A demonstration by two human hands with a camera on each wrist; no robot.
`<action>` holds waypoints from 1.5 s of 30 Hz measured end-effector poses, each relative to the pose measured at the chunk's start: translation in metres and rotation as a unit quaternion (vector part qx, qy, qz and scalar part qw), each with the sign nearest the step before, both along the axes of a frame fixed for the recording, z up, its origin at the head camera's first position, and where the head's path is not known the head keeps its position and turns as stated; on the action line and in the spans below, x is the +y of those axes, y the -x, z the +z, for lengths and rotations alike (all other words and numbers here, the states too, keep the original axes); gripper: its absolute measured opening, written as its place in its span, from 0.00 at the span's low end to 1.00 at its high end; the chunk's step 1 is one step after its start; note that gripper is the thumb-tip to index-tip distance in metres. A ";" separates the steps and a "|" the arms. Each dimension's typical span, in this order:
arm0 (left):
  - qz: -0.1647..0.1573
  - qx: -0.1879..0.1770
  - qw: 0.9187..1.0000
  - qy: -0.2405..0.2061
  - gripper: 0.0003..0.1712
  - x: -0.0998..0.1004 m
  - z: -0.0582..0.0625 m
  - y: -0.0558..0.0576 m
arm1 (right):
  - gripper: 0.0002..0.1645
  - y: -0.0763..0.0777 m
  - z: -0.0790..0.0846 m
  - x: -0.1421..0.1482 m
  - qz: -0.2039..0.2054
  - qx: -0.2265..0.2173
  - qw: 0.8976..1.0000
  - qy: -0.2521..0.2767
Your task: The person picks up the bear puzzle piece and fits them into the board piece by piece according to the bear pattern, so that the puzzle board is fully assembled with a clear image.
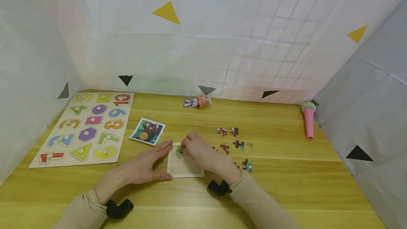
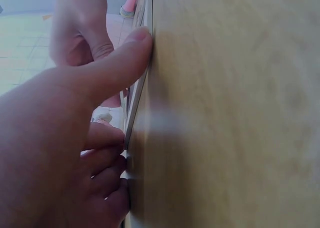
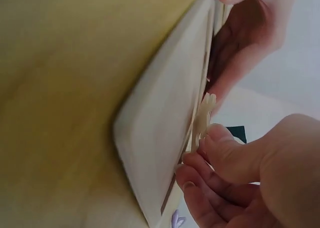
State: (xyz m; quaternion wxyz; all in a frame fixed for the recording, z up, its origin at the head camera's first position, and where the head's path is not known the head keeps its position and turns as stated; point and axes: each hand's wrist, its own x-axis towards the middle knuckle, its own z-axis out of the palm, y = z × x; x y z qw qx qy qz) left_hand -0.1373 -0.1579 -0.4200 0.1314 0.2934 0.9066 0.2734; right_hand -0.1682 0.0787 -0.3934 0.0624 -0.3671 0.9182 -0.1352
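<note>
A shallow square wooden puzzle tray (image 1: 187, 176) lies on the table between the hands. My left hand (image 1: 143, 165) rests at the tray's left side, its fairly straight fingers at the far corner and the thumb at the near one; the left wrist view shows the thumb (image 2: 117, 62) along the tray's edge. My right hand (image 1: 203, 153) reaches over the tray and pinches a jigsaw puzzle piece (image 3: 202, 119) between thumb and fingers, tilted up at the tray's far left part. In the head view the piece's green printed side shows, partly hidden by the fingers.
Several loose jigsaw pieces (image 1: 224, 148) lie right of the tray. A bear picture card (image 1: 147, 131) lies behind the left hand. A wooden number-and-shape board (image 1: 92, 130) is at the left, a purple rabbit toy (image 1: 197, 102) at the back, a pink microphone (image 1: 309, 121) at the right.
</note>
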 end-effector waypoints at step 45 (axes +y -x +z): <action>-0.024 0.010 1.000 0.004 0.54 0.000 -0.001 -0.002 | 0.10 0.010 -0.019 0.001 -0.019 0.007 0.992 0.128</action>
